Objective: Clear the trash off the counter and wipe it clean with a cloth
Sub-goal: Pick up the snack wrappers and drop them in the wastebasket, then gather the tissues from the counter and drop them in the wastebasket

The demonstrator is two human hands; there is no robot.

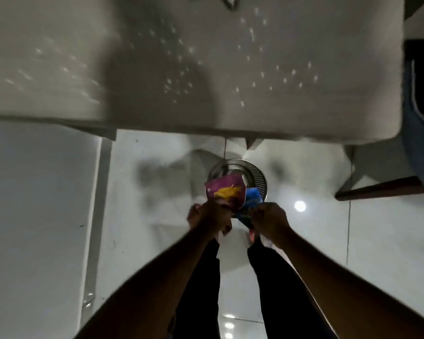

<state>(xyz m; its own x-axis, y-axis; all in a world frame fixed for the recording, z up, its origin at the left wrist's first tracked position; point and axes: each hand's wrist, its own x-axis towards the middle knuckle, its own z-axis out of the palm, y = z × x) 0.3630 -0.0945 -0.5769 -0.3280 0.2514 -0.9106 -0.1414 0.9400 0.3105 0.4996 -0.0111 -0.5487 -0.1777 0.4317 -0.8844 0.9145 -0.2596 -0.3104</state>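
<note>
Both arms reach down over the glossy white floor. My left hand grips a purple snack wrapper with a yellow patch. My right hand grips a blue wrapper. Both wrappers hang just above the near rim of a round metal bin that stands on the floor below the counter's edge. The pale counter fills the top of the view, with many small white crumbs or specks scattered on it. No cloth is in sight.
A white cabinet face stands at the left. At the right, a dark wooden bar and a blue object sit by the counter's corner. My dark trouser legs are below the hands.
</note>
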